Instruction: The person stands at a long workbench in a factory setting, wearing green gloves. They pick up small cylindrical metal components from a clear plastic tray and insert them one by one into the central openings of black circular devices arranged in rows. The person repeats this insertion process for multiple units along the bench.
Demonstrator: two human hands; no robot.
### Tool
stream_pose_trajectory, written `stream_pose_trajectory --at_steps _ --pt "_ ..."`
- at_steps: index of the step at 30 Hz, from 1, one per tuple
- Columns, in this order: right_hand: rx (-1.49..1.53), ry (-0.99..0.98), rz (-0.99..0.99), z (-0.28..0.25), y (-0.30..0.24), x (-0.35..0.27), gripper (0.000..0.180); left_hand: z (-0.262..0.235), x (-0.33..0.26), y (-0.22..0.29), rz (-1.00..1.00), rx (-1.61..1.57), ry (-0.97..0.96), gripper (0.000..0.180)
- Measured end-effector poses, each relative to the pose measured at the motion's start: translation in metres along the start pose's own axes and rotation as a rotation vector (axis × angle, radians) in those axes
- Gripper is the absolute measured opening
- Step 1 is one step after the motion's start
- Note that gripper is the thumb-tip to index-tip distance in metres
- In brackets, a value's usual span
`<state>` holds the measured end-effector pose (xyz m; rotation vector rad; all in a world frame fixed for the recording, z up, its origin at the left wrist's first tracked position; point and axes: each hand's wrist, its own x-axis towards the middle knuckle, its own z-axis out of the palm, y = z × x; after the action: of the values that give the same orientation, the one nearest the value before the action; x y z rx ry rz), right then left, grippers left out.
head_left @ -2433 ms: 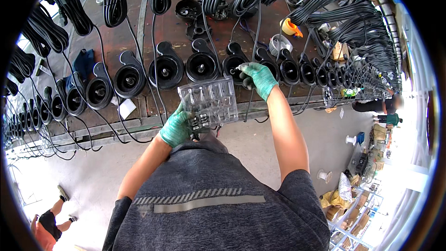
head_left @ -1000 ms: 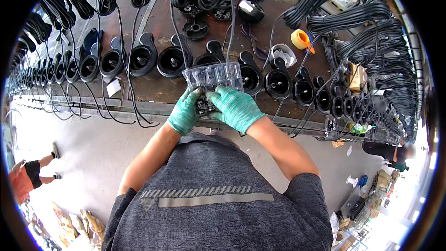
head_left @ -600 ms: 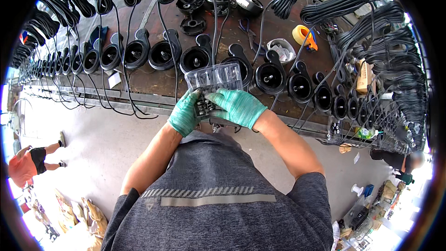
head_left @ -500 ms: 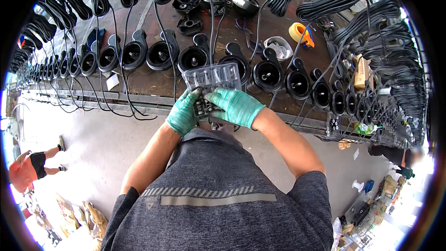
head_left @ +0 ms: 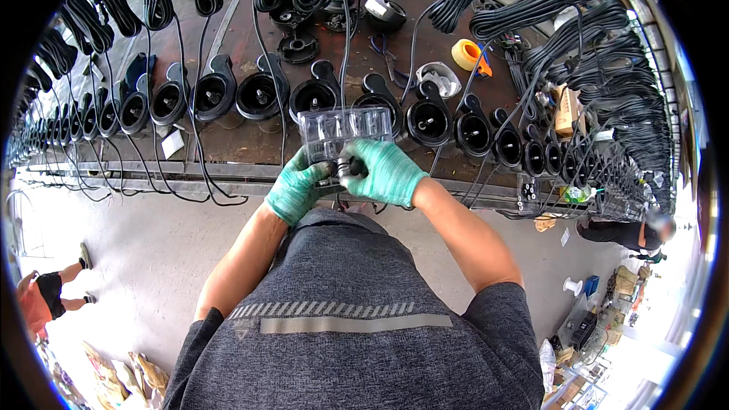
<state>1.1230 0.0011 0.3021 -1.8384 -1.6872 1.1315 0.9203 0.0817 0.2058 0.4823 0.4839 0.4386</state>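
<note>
Since 2.4 s ago, right hand (head_left: 383,173) has come down from the pump row onto the clear tray (head_left: 345,127); left hand (head_left: 295,190) grips its near edge. Black pumps (head_left: 429,118) line the table (head_left: 228,144) behind; cables (head_left: 282,45) hang across.

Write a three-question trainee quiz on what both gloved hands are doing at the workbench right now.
1. True or false: the left hand and the right hand both wear green gloves.
2. What do the hands hold? A) a roll of yellow tape B) a clear plastic compartment tray C) a coil of black cable
3. Fill in: behind the tray, a long row of black round ______ lies on the workbench.

Key: 1 true. 2 B; the yellow tape roll lies untouched farther back. 3 housings, each with a cable attached.
</note>
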Motion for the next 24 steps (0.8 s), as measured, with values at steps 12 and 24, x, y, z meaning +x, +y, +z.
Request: stream_pose_trajectory --at_steps 12,24 --pt "0.600 0.253 0.515 -0.029 0.094 0.042 0.027 -0.035 -0.003 -0.002 0.076 -0.279 0.023 0.052" --pt "-0.438 0.372 0.134 -0.022 0.106 0.057 0.028 -0.031 0.010 -0.003 0.060 -0.300 -0.086 0.048"
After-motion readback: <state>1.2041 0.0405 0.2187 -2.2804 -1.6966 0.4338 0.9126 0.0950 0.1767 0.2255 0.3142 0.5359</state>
